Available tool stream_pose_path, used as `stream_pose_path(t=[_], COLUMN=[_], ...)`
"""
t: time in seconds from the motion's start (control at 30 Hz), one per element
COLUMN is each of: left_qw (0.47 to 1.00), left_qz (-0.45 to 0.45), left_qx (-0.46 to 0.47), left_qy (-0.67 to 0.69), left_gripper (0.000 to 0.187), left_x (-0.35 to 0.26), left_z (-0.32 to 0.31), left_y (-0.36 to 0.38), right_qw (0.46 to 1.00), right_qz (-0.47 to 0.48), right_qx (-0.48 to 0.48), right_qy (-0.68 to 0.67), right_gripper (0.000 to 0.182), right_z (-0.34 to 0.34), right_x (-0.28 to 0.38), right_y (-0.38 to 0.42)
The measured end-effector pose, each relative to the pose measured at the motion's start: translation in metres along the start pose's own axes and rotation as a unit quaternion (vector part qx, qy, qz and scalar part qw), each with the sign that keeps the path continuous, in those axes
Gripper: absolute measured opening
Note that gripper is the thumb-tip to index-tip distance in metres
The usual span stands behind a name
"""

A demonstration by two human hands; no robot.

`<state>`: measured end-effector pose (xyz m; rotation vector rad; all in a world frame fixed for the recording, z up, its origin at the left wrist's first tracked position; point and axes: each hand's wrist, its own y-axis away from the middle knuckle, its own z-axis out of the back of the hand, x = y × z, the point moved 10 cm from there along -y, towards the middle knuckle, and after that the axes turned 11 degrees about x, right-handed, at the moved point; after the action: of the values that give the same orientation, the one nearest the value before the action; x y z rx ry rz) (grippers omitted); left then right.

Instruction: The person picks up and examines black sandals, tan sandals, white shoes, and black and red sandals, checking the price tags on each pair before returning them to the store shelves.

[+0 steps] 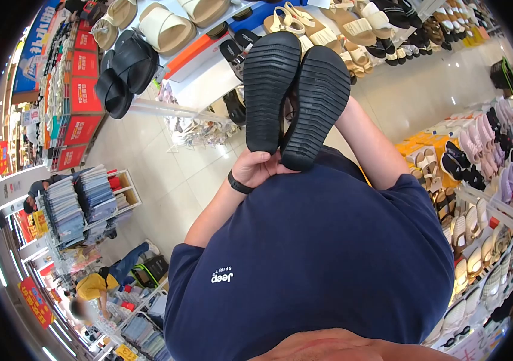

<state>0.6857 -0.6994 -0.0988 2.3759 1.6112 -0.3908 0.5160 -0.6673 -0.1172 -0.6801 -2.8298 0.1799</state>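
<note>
A pair of black sandals is held up side by side, with the ridged soles of the left sandal (270, 90) and the right sandal (316, 108) facing the camera. My left hand (256, 168), with a black band (239, 183) at its wrist, grips them at their lower ends, its thumb by the left sole and its fingers closed near the right one. Behind the right sandal, my right hand (346, 112) shows only a sliver near the wrist; its fingers are hidden.
Beyond the sandals stands a display shelf (208, 75) with cream sandals (166, 27) and black sandals (136, 60). Racks of footwear (479, 222) line the right. Folded clothes (67, 210) and a person in yellow (93, 286) are at the left, past the tiled floor (160, 162).
</note>
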Motion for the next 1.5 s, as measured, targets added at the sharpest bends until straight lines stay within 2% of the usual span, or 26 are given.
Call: stream_pose_path(t=[0.23,0.3,0.53,0.63,0.73,0.83,0.93,1.03,1.13,1.2,1.23,1.33,1.37,1.4,1.43,1.47,1.5], left_qw=[1.000,1.000,1.000,1.000,1.000,1.000,0.999,0.999,0.999,0.998,0.997,0.997,0.992,0.989,0.994,0.966,0.905], left_qz=[0.006,0.004,0.008,0.001,0.008,0.002,0.002,0.005,0.005,-0.017,-0.028,-0.075,-0.072,-0.055,-0.072,-0.086,-0.097], left_qx=[0.001,-0.002,-0.003,0.008,0.012,0.019,0.026,0.026,0.017,-0.005,-0.015,0.001,0.041,-0.036,-0.069,-0.102,-0.133], left_qy=[-0.007,-0.006,0.003,0.001,-0.018,-0.019,-0.018,-0.022,-0.029,-0.054,-0.066,0.029,0.096,0.133,-0.046,-0.223,-0.393], left_gripper=[0.048,0.047,0.049,0.053,0.058,0.061,0.062,0.063,0.063,0.061,0.060,0.059,0.059,0.057,0.055,0.054,0.053], left_x=[0.003,0.003,0.005,0.004,0.004,0.004,0.005,0.005,0.005,0.001,-0.002,-0.010,-0.009,-0.009,-0.021,-0.034,-0.049], left_z=[-0.001,-0.001,0.000,-0.003,-0.005,-0.007,-0.007,-0.008,-0.007,-0.005,-0.003,-0.007,-0.005,-0.001,0.008,0.018,0.021], left_y=[0.001,0.001,0.003,0.004,0.005,0.006,0.006,0.006,0.004,0.001,-0.001,-0.009,-0.012,-0.012,-0.011,-0.012,-0.013], right_qw=[1.000,1.000,1.000,0.999,1.000,0.999,0.999,0.997,0.997,0.984,0.970,0.909,0.881,0.875,0.770,0.635,0.555], right_qz=[-0.002,-0.012,0.001,0.005,0.001,-0.013,0.024,0.049,0.062,0.055,0.050,-0.105,-0.133,-0.105,-0.080,-0.051,-0.034], right_qx=[-0.030,-0.020,-0.007,-0.034,-0.012,0.053,-0.028,-0.053,0.022,-0.068,-0.113,-0.055,-0.050,-0.075,-0.029,0.020,0.051], right_qy=[-0.003,-0.009,-0.001,0.033,0.012,0.008,0.024,0.029,0.045,0.153,0.207,0.399,0.451,0.466,0.632,0.771,0.830], right_gripper=[0.018,0.018,0.018,0.019,0.019,0.023,0.018,0.017,0.025,0.022,0.020,0.024,0.027,0.030,0.031,0.033,0.033], right_z=[0.000,0.025,0.002,-0.003,-0.005,-0.006,0.006,0.002,-0.007,-0.023,-0.038,-0.108,-0.128,-0.149,-0.160,-0.173,-0.185], right_x=[-0.001,-0.004,-0.001,-0.001,-0.002,-0.002,0.005,0.011,0.019,0.020,0.024,0.018,0.012,0.002,0.001,-0.007,-0.020], right_y=[0.006,0.000,0.007,0.010,0.012,0.010,0.016,0.021,0.022,0.021,0.021,0.011,0.012,0.015,0.011,0.009,0.011])
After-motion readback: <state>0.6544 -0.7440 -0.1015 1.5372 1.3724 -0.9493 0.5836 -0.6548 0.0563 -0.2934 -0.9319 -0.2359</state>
